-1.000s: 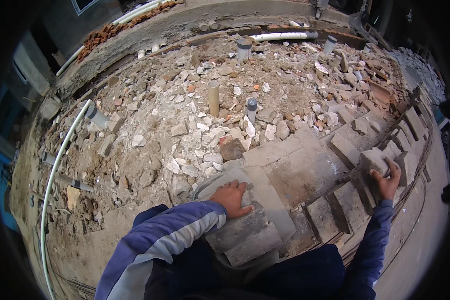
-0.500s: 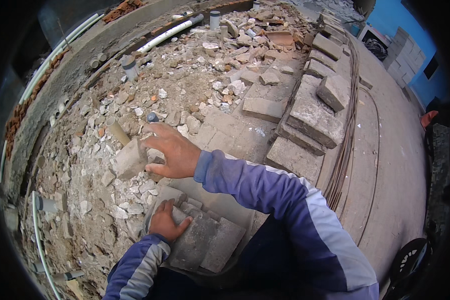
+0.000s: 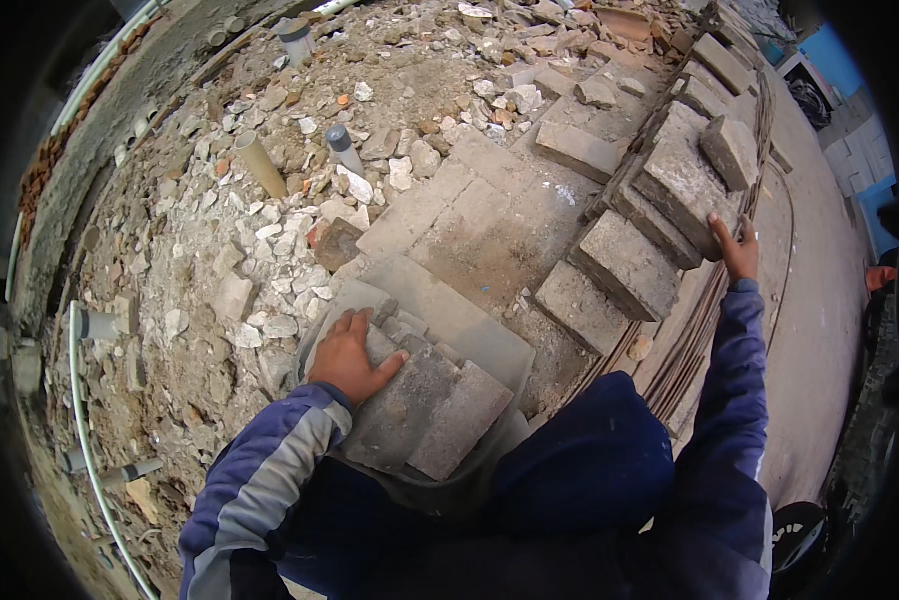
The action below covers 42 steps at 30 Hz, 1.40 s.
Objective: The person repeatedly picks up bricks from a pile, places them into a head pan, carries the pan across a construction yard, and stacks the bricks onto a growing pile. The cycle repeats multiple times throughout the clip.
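My left hand (image 3: 348, 360) lies with fingers spread on several grey concrete blocks (image 3: 395, 405) in front of my lap. These blocks sit close together in a grey tub (image 3: 520, 372), whose edge shows on the right. Out to the right, my right hand (image 3: 738, 252) touches the end of a large, rough concrete block (image 3: 685, 165) with its fingers apart. That block is part of a leaning row. A smaller block (image 3: 730, 152) rests on it, and another tilted block (image 3: 625, 265) leans at the near end.
Broken stone and rubble (image 3: 300, 215) cover the left side. A beige pipe stub (image 3: 261, 165) and a grey capped pipe (image 3: 345, 148) stick up there. Long thin steel rods (image 3: 685, 355) run beside the block row. A white pipe (image 3: 88, 440) curves at far left.
My right hand has swung from beside a grey block over the rubble across to the block row on the right. My left hand stays on the blocks; the view has shifted.
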Tool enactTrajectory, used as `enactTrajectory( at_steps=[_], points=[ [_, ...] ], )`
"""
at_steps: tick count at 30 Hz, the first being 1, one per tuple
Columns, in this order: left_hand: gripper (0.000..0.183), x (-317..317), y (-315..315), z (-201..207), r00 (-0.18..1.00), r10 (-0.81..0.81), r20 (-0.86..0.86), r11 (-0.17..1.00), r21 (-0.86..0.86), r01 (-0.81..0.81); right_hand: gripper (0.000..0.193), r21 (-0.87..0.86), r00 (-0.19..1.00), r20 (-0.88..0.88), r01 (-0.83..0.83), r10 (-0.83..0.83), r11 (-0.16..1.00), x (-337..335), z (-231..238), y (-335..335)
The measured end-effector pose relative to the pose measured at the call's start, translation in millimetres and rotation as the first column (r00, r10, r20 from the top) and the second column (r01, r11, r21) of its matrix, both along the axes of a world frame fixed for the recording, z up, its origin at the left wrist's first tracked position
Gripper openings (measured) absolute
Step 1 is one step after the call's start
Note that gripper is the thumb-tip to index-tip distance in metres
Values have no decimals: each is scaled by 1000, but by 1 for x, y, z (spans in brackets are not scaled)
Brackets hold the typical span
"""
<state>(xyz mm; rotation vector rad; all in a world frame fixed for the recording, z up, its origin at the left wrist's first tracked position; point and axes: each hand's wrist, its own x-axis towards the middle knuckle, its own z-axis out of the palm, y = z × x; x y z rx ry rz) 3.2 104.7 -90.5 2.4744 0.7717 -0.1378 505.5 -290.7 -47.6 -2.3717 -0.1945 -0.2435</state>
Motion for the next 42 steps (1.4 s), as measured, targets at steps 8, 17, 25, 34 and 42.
enactTrajectory(
  at_steps=[8, 17, 25, 34, 42],
  points=[
    [81, -1, 1, -5, 999, -29, 36, 995, 95, 26, 113, -163, 993, 20, -112, 116, 980, 24, 0, 5],
    [86, 7, 1, 3, 999, -31, 32, 999, 11, 30, 119, -783, 983, 89, -32, 162, 621, -67, 14, 46],
    [85, 0, 2, -4, 998, -25, 58, 999, 21, 24, 123, -685, 938, -21, -266, 347, 679, -61, 33, 84],
    [84, 2, 1, -4, 999, -29, 30, 999, 32, 28, 94, 624, 549, -555, -224, 626, 749, -202, 6, 86],
    [71, 4, 2, -11, 994, -8, 111, 999, 38, 4, 72, 744, -287, -615, -521, 734, 419, -306, -46, 98]
  ],
)
